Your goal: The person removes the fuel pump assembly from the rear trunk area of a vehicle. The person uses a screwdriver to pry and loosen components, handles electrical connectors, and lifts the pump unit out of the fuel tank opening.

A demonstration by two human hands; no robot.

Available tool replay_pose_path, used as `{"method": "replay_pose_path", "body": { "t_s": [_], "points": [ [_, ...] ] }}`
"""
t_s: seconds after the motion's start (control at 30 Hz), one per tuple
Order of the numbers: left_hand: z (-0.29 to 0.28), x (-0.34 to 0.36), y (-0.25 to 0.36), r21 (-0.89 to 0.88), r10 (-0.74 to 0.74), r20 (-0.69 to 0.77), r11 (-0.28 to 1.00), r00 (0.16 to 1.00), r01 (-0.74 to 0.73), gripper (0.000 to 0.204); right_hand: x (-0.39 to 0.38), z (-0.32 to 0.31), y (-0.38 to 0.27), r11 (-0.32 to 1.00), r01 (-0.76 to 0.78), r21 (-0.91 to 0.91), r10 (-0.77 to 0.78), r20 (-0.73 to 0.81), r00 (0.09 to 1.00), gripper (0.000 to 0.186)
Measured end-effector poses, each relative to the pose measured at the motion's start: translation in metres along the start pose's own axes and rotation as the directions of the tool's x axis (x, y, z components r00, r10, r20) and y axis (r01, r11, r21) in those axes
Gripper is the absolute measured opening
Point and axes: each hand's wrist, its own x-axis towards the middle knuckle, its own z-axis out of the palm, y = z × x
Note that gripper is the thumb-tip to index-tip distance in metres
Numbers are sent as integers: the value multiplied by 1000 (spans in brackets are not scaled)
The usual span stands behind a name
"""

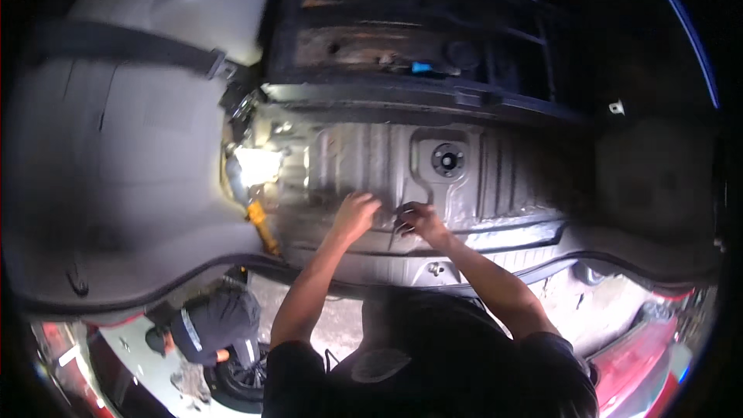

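Both my hands are over the ribbed metal floor point(371, 151) of a car's trunk. My left hand point(356, 213) has its fingers curled, with whatever is in them hidden or too small to name. Just to its right, my right hand point(418, 223) grips a thin, dark, tool-like object point(392, 238), too blurred to identify. Beyond my hands, a recessed round fitting point(449, 160) with a central hole sits in the floor. A bright work lamp point(257, 166) with a yellow handle point(261, 223) lies at the trunk's left side, lighting the metal.
Grey trim panels point(116, 147) border both sides. A dark compartment point(348, 39) holding a small blue item point(422, 67) spans the back. Below left, a co-worker point(205, 325) bends beside a wheel point(236, 379) and a white car point(131, 356). A red car point(627, 364) stands at lower right.
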Motion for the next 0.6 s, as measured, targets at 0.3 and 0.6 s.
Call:
{"method": "replay_pose_path", "body": {
  "t_s": [0.3,0.6],
  "points": [
    [-21,-15,-31,183,-151,65,974,986,137,19,76,-73,-302,-296,-101,-950,-865,222,450,28],
    [9,35,47,-316,-443,-138,867,886,384,19,154,-102,-338,-491,-101,-865,-389,114,914,24]
  ]
}}
